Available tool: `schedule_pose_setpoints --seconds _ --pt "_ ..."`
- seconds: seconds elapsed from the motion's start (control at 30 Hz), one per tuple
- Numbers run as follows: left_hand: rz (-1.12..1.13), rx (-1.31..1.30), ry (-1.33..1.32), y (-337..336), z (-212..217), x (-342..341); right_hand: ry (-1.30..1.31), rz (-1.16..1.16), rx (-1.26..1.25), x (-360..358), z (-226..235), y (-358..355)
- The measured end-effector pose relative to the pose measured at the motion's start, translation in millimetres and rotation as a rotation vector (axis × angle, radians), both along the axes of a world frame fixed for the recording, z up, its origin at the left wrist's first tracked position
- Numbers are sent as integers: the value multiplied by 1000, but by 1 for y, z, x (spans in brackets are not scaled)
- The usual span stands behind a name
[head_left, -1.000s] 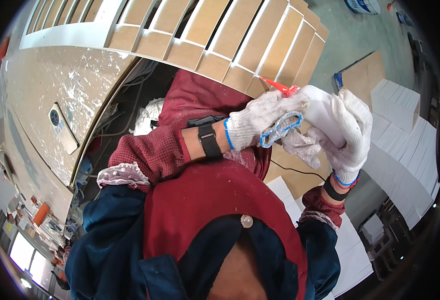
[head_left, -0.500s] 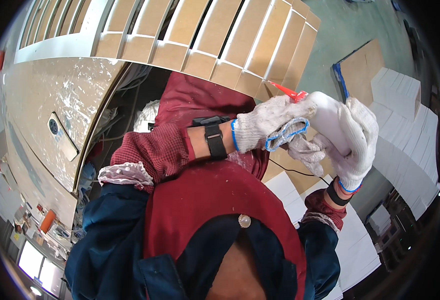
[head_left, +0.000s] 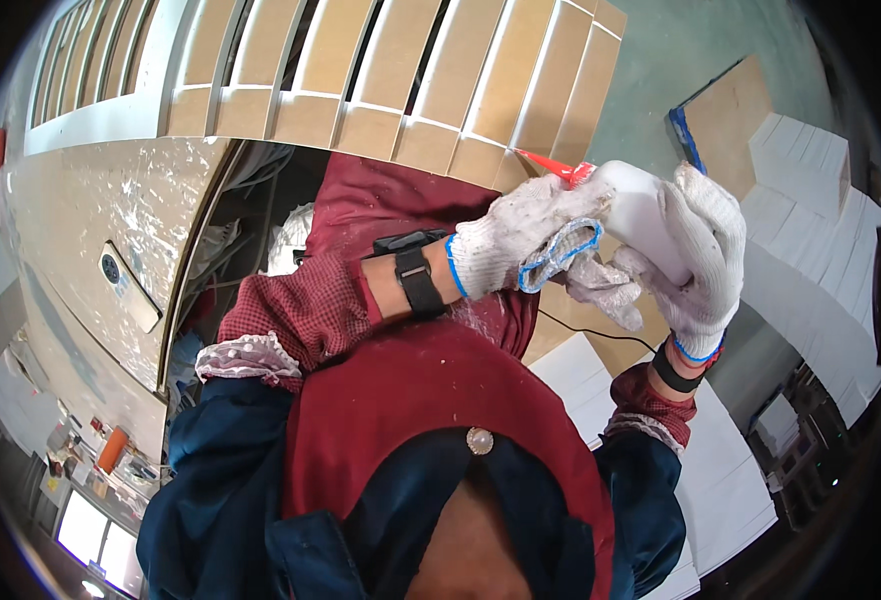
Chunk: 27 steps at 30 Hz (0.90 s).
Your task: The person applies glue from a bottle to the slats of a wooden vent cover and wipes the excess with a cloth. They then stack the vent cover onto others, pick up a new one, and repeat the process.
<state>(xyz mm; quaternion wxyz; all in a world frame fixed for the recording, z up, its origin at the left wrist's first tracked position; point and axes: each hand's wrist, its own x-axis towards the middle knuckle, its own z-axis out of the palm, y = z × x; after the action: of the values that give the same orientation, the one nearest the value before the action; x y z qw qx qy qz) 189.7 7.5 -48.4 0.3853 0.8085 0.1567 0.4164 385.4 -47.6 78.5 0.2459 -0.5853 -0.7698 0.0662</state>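
Observation:
Both my hands wear white knit gloves with blue cuff edges, and together they hold a white glue bottle [head_left: 646, 215] tilted on its side. My left hand [head_left: 520, 222] is closed round the neck end, just behind the red pointed nozzle [head_left: 552, 164]. Fingers of my right hand [head_left: 708, 255] wrap the bottle's body from the right. A loose crumpled glove [head_left: 562, 252] with a blue rim hangs beneath my left hand. The nozzle tip is at a white joint line near the close edge of the slatted tan panel [head_left: 370, 125]; contact is hard to tell.
A paint-spattered board [head_left: 150, 230] at left carries a phone [head_left: 130, 286]. Stacked white panels [head_left: 810, 240] and a tan board with a blue edge [head_left: 725, 120] stand at right. A black cable [head_left: 595, 332] runs below my hands. White sheets [head_left: 585, 385] lie by my right forearm.
The panel, bottle and both hands appear a little farther left, as the whole view shifts. The nozzle tip stays at about the same joint. Both grips look unchanged.

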Motion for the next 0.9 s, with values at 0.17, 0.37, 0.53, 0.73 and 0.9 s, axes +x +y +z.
schedule_pose_setpoints --seconds 0.17,0.37,0.53,0.73,0.9 --pt "-143 -129 171 0 0 -5 34 16 23 4 -4 -1" --pt "-196 -195 166 3 11 -6 14 16 22 7 -4 1" --pt "-292 -157 182 6 7 -5 32 36 17 12 -4 0" --pt "-251 -218 89 1 1 3 4 67 30 16 -5 -1" --pt "-219 -150 192 3 -1 4 36 30 4 17 -5 -5"
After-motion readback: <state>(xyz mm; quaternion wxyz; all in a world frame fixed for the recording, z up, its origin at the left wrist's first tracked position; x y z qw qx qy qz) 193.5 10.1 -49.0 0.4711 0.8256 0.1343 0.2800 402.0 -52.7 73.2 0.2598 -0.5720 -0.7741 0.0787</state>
